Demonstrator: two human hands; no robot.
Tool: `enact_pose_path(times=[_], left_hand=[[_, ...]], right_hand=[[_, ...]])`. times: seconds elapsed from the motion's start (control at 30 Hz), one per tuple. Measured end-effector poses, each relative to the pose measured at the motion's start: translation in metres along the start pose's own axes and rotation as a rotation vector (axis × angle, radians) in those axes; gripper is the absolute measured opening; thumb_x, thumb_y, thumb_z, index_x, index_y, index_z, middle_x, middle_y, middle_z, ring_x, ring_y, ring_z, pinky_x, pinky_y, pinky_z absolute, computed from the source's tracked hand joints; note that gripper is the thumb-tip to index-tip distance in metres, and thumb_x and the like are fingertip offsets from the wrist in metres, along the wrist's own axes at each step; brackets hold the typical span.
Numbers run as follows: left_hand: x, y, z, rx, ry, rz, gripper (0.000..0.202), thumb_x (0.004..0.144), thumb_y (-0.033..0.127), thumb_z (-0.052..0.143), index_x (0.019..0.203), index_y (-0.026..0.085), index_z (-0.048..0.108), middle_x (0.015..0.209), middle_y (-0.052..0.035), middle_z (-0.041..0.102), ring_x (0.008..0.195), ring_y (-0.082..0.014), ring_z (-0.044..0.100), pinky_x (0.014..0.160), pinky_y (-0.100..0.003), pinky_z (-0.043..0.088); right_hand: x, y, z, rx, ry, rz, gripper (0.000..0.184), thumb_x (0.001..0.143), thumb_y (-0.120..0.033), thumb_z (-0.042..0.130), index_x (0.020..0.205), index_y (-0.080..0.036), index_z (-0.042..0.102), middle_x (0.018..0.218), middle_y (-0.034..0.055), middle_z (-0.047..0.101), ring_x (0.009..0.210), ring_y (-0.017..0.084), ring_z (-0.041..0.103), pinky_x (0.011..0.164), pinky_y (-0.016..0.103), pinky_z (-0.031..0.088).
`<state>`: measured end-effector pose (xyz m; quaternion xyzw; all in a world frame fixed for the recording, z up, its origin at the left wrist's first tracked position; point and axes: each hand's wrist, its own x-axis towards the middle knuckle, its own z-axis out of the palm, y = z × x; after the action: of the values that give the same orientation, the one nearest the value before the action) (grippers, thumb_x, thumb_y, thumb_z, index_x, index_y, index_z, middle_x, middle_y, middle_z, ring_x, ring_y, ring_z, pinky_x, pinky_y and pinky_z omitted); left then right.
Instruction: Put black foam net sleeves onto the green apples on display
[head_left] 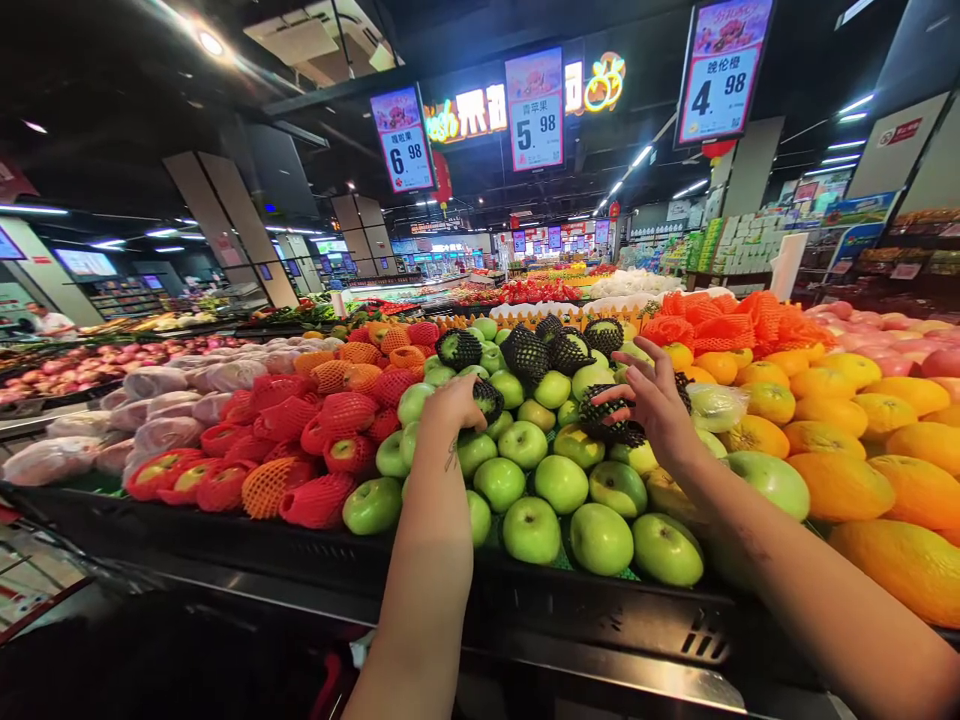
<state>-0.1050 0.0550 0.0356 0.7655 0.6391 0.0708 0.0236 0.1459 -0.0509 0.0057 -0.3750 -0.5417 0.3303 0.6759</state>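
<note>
Green apples (561, 484) are heaped in the middle of the fruit stand, several of them in black foam nets. My left hand (456, 402) reaches into the heap, its fingers curled round a net-covered green apple (488, 400); the fingertips are partly hidden. Over the right side of the pile is my right hand (654, 396), fingers spread and bent. Just left of it and below its fingers lies a black foam net (609, 416) around fruit; whether the fingertips touch it I cannot tell. More netted apples (527, 354) rest farther back.
Red-netted apples (319, 410) lie to the left, beside plastic-wrapped fruit (161, 410). Oranges (840, 485) fill the right side, with orange foam nets (712, 325) behind. A black tray edge (600, 620) runs along the front. Price screens (535, 110) hang overhead.
</note>
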Motion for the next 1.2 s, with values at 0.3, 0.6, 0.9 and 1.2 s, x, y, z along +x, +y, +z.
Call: enact_pose_path(times=[0.3,0.6,0.9,1.2], left_hand=[[-0.010,0.022,0.002,0.014,0.053,0.140,0.097,0.064,0.038,0.083,0.148,0.025,0.037,0.159,-0.0184,0.031,0.144,-0.0395,0.034,0.116,-0.049,0.029],[-0.001,0.019,0.005,-0.150,-0.054,0.286,0.050,0.076,0.038,0.074,0.122,0.020,0.065,0.129,-0.0118,0.065,0.120,-0.0316,0.060,0.104,-0.039,0.045],[-0.003,0.014,0.003,-0.112,0.369,-0.011,0.028,0.082,0.025,0.067,0.111,0.025,0.070,0.130,-0.0129,0.060,0.130,-0.0324,0.050,0.103,-0.043,0.045],[-0.001,0.014,0.003,-0.172,0.299,-0.162,0.037,0.091,0.021,0.043,0.109,0.015,0.075,0.124,-0.0167,0.069,0.117,-0.0322,0.062,0.095,-0.040,0.050]], right_hand=[[0.000,-0.003,-0.007,-0.319,0.299,-0.331,0.035,0.083,-0.045,0.070,0.110,-0.027,0.058,0.118,0.0064,0.064,0.081,0.021,0.067,0.057,0.033,0.055],[0.005,0.001,-0.018,-0.886,0.211,-0.417,0.019,0.087,-0.039,0.060,0.093,-0.021,0.066,0.096,0.0091,0.070,0.089,0.029,0.064,0.079,0.045,0.053],[0.008,0.012,-0.030,-1.395,0.155,-0.316,0.024,0.080,-0.012,0.049,0.100,-0.018,0.061,0.095,0.0123,0.070,0.083,0.031,0.065,0.065,0.038,0.042],[0.015,0.017,-0.031,-1.371,-0.032,-0.312,0.010,0.088,-0.028,0.061,0.082,-0.021,0.063,0.084,0.0072,0.070,0.079,0.027,0.064,0.066,0.036,0.042]])
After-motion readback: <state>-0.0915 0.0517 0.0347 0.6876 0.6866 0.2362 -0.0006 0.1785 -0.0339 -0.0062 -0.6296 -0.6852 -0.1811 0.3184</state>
